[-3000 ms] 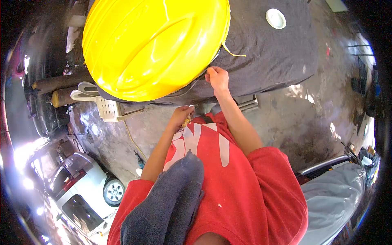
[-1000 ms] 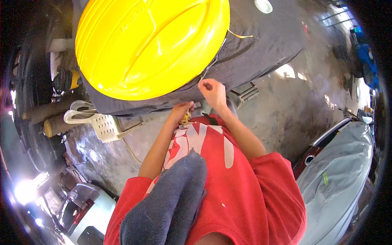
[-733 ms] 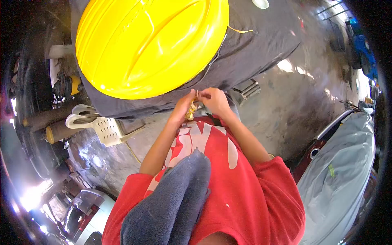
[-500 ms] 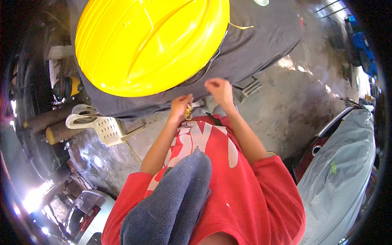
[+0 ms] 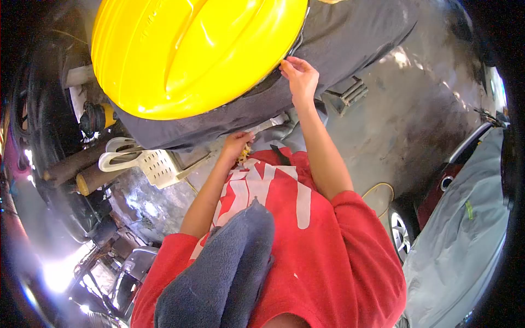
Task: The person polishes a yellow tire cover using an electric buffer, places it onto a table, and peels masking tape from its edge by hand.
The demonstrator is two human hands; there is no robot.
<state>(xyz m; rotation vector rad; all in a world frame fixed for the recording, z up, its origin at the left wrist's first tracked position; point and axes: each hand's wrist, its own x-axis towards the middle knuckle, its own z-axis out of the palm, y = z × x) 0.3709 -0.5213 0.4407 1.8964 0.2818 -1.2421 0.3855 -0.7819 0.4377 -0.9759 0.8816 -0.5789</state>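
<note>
A large glossy yellow plastic piece [image 5: 202, 60] with curved ridges lies on a dark cloth cover [image 5: 350, 44]. My right hand [image 5: 302, 79] is at its lower right rim, with thumb and fingers pinched together. Whatever sits between those fingertips is too small to make out. A thin dark cord or edge runs along the rim just above them. Lower down, close to my shirt, my left hand [image 5: 236, 146] is closed around a bunch of crumpled yellowish strips [image 5: 244, 154], which hang below the fingers.
A white plastic chair [image 5: 158, 167] lies left of the covered surface, near logs [image 5: 101, 177]. A metal object [image 5: 345, 94] is on the floor at right. A vehicle under a grey cover [image 5: 465, 224] stands far right. A dark towel [image 5: 219, 262] hangs over my red shirt.
My right hand has moved up and forward from near my left hand to the yellow piece's rim. My left hand stays low, still holding the strips. The view has shifted slightly.
</note>
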